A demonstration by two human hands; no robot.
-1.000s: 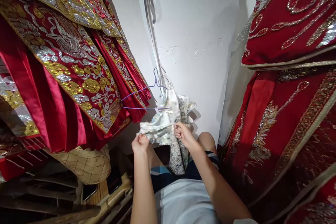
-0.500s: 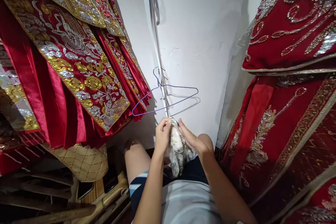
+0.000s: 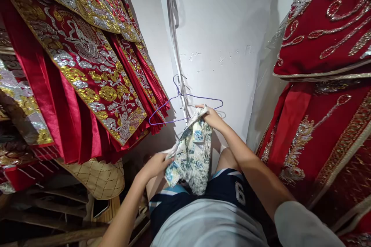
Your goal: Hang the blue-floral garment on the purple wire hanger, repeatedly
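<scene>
A pale garment (image 3: 193,158) with a blue-green print is stretched between my hands above my lap. Its folds hide what kind of garment it is. At its lower left edge, my left hand (image 3: 156,164) is closed on the cloth. My right hand (image 3: 212,118) grips the upper right end of the same edge, higher and farther forward. Just beyond the cloth, a thin purple hanger (image 3: 199,96) hangs by a white upright rail (image 3: 171,27). The garment and right hand cover part of the hanger's lower bar.
Red embroidered costumes (image 3: 95,73) in gold and silver hang on the left. More red beaded costumes (image 3: 295,123) hang close on the right. A white wall (image 3: 220,19) stands ahead. Low on the left is a wooden frame (image 3: 66,235) with a phone-like dark object (image 3: 101,207).
The bunched garment has been spread open. My left hand moved left and toward me; my right hand moved forward and up, now gripping the edge.
</scene>
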